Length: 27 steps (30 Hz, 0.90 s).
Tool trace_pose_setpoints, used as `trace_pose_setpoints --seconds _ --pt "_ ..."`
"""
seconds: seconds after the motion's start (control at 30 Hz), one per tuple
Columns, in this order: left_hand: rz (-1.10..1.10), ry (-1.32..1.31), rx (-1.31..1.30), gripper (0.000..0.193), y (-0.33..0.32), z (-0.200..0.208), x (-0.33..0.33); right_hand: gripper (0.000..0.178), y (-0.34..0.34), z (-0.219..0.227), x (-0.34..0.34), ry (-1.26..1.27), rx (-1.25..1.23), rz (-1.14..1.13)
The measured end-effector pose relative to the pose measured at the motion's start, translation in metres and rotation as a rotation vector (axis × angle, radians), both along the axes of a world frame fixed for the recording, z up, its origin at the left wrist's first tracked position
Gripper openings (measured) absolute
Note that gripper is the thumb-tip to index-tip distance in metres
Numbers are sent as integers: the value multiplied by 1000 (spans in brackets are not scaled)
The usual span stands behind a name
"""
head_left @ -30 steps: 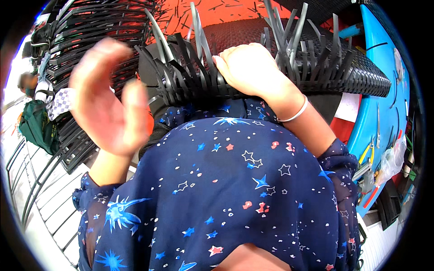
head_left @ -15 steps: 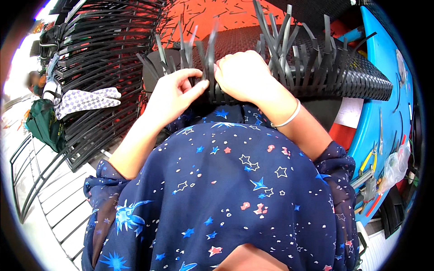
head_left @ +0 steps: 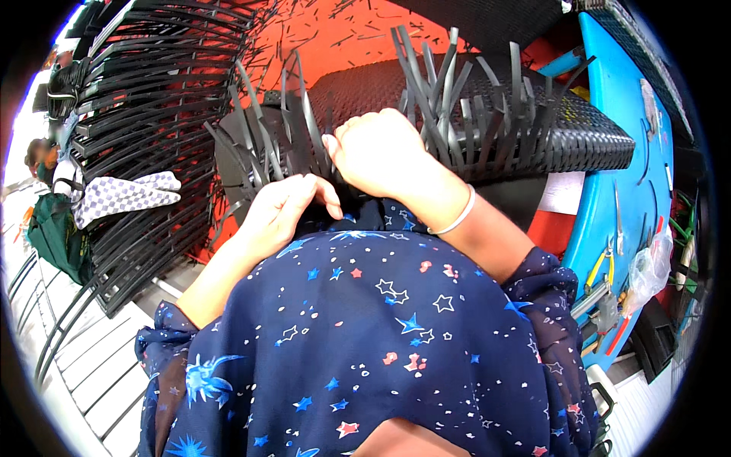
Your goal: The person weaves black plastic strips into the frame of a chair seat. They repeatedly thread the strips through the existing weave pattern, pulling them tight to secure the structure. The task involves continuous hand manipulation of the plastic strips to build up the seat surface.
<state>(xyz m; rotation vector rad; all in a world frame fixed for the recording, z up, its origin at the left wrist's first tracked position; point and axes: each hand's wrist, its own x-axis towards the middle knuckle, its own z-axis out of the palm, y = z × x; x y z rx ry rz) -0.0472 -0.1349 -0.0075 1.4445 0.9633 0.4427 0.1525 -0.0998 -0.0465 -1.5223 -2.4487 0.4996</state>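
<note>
Before me lies a dark woven panel (head_left: 579, 148) of flat plastic strips, its near edge bristling with upright loose strips (head_left: 442, 99). More black strips (head_left: 293, 126) stand in a cluster at the left of that edge. My right hand (head_left: 381, 152), wearing a white band at the wrist, is closed in a fist at the near edge, between the two clusters; what its fingers hold is hidden. Lower and to the left, my left hand (head_left: 285, 209) is curled below the left cluster, fingertips bent downward; anything in it cannot be made out.
Black curved slatted frames (head_left: 160, 99) are stacked at the left, with a checked cloth glove (head_left: 129, 194) and dark green cloth (head_left: 57, 236) on them. A blue table (head_left: 609, 175) at the right bears yellow-handled pliers (head_left: 601, 266) and a clear plastic bag (head_left: 651, 266). Strip scraps litter the red floor (head_left: 343, 42).
My left hand has moved down, away from the strips and the right hand. My right hand stays at the edge, closed. The whole view has shifted slightly.
</note>
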Motion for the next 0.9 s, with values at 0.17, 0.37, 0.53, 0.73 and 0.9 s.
trace_pose_setpoints --seconds 0.17,0.37,0.53,0.73,0.9 --pt "89 -87 -260 50 7 -8 -1 41 -1 -2 1 21 34 0" --pt "290 -81 -510 47 17 25 29 36 3 -12 4 7 164 38" --pt "299 -21 -521 47 17 44 32 39 2 -5 3 21 61 5" --pt "276 -55 -470 43 18 50 27 45 7 3 3 -9 -41 -3" --pt "301 -74 -443 49 21 44 26 46 2 7 3 -99 -95 13"
